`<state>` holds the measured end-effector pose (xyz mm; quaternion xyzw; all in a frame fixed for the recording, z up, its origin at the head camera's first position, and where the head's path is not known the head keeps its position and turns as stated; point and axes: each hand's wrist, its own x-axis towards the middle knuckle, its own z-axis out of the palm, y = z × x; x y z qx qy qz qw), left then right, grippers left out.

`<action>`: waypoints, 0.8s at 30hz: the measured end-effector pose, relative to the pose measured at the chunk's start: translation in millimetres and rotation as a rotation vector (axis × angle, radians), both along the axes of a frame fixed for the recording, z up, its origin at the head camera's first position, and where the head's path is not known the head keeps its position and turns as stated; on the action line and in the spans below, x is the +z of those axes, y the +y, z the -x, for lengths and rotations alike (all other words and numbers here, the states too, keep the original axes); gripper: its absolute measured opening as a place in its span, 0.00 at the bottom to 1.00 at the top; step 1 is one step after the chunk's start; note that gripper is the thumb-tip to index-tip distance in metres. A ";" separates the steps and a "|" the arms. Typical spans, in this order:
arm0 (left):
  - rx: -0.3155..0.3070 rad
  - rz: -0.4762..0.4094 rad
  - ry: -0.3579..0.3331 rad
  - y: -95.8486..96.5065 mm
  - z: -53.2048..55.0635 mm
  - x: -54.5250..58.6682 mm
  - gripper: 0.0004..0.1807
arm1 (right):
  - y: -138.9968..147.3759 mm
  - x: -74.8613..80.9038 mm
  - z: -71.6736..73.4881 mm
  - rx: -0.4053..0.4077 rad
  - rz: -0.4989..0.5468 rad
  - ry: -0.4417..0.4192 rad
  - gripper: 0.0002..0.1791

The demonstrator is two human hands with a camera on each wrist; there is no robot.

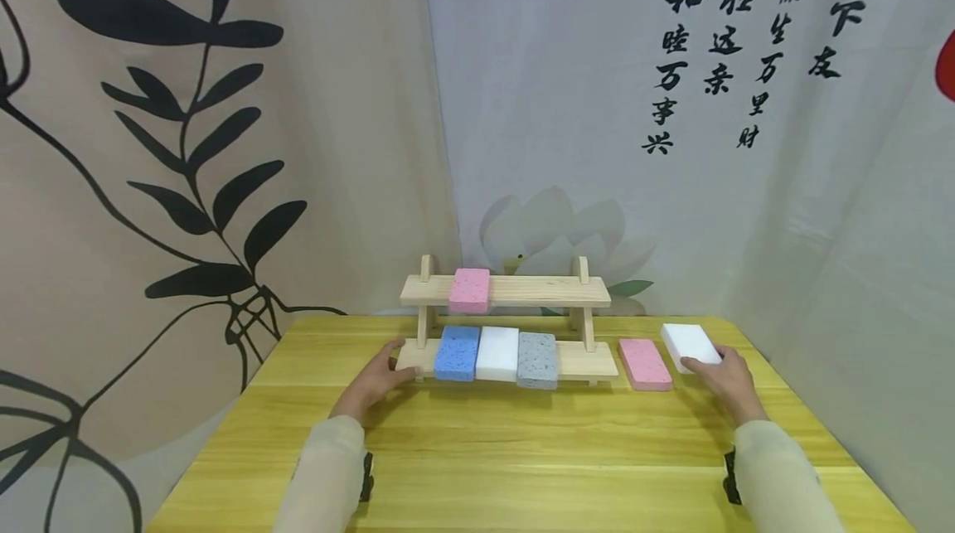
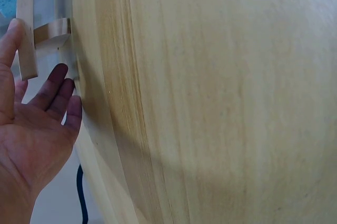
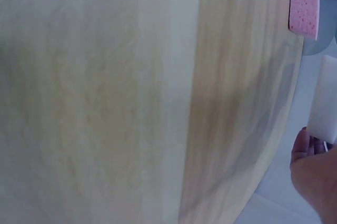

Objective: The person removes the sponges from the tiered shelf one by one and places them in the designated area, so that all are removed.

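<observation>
A small two-tier wooden rack [image 1: 582, 360] stands at the back of the table. My left hand [image 1: 375, 382] holds the left end of its lower board, thumb at the front and index finger behind; the left wrist view shows the other fingers off the wood. On the lower board lean a blue sponge [image 1: 457, 353], a white sponge [image 1: 496, 353] and a grey sponge [image 1: 537, 360], side by side. A pink sponge [image 1: 469, 290] rests on the upper board. Right of the rack, my right hand [image 1: 727, 384] grips another white sponge [image 3: 324, 103] between thumb and fingers.
A second pink sponge [image 1: 645, 365] lies on the table between the rack and my right hand. The wooden table [image 1: 552, 458] reaches back to a printed curtain [image 1: 358, 143]. A dark cord [image 2: 82, 195] hangs beyond the table's edge in the left wrist view.
</observation>
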<state>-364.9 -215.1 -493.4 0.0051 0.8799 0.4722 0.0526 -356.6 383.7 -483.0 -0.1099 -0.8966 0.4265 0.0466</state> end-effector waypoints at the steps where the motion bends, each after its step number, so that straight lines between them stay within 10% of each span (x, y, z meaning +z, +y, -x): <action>1: -0.001 0.000 0.001 -0.1 0.3 0.1 0.46 | 0.4 -0.8 0.4 0.001 -0.004 -0.004 0.55; 24: -0.002 -0.005 -0.002 -1.0 3.3 -0.6 0.47 | 0.6 -12.3 -0.4 0.053 -0.049 -0.073 0.55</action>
